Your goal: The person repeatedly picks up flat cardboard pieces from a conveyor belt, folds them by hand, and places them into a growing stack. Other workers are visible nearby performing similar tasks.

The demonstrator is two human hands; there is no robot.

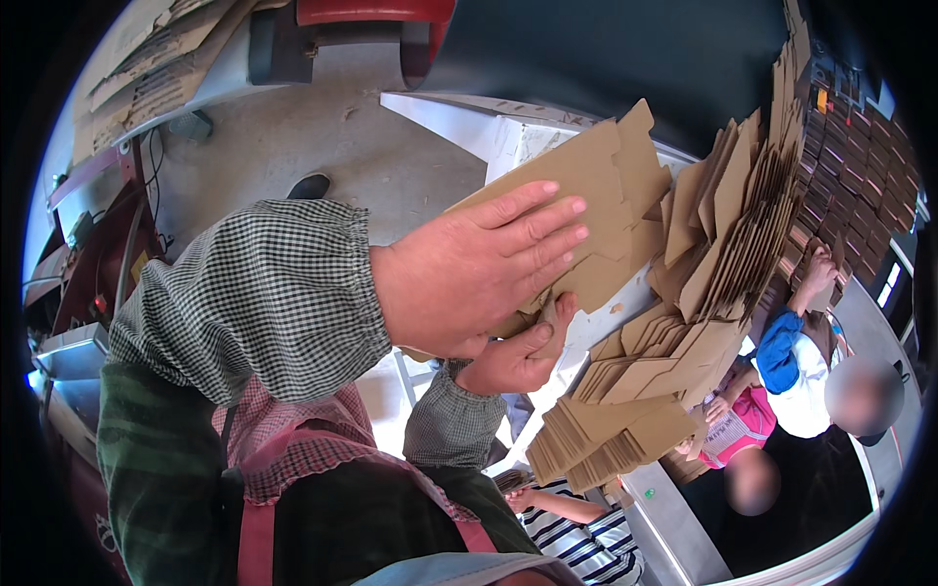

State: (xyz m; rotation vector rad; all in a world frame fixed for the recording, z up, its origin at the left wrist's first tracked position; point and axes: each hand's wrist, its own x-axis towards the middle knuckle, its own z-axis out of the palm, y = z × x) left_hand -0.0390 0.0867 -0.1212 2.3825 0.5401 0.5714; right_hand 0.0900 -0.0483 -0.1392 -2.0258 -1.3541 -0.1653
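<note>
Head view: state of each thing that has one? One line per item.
Cardboard sheet: die-cut, lying open and flat, partly covered by the left hand.
Left hand: fingers extended, laid over the sheet.
Right hand: fingers bent, by the sheet's lower edge; grip unclear.
Cardboard row: pieces packed close, leaning.
Lower cardboard pile: pieces overlapping, fanned.
Checked sleeves: pulled over both forearms.

The palm of the left hand (479,254) is hidden, and its back covers part of the cardboard sheet (581,181). Just below, the fingers of the right hand (518,363) are partly concealed; their contact cannot be determined. Left of the grip, a checked sleeve (254,293) masks part of a dark shoe (309,187). Above it, a red object (376,10) is cut off by the upper edge. Far right, brown stacks (860,166) are too small to identify. Lower right, the faces of two co-workers (799,393) are blurred.
</note>
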